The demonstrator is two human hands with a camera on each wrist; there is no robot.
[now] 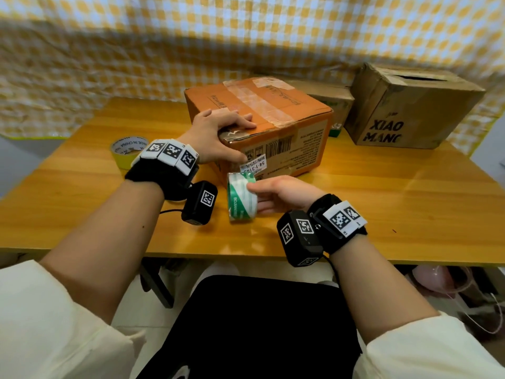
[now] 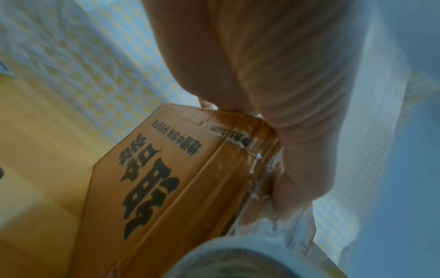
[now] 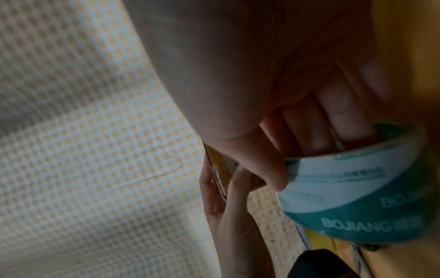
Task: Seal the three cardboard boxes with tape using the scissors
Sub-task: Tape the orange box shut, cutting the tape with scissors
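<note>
The left hand (image 1: pixel 218 132) lay spread on the near left corner of the orange box (image 1: pixel 259 127), fingers flat along the top and thumb down the side, pressing rather than gripping. The box sat mid-worktop (image 1: pixel 382 192), with old clear tape already along its top seam. The right hand (image 1: pixel 284 192) pinched the green-and-white roll (image 1: pixel 241 196), thumb on the outside and fingers through the core, holding it upright just beside the box's near face and apart from the left hand.

The step in hand looked like starting a strip on that face. To do it well, I'd judge, the free end should be stuck low on the face, the roll drawn straight over the seam, and the left hand used to smooth it down.

Two more boxes (image 1: pixel 410 105) stood at the far right edge, one with its top gaping. A yellow roll (image 1: pixel 125 151) lay near the left edge. I saw no scissors.
</note>
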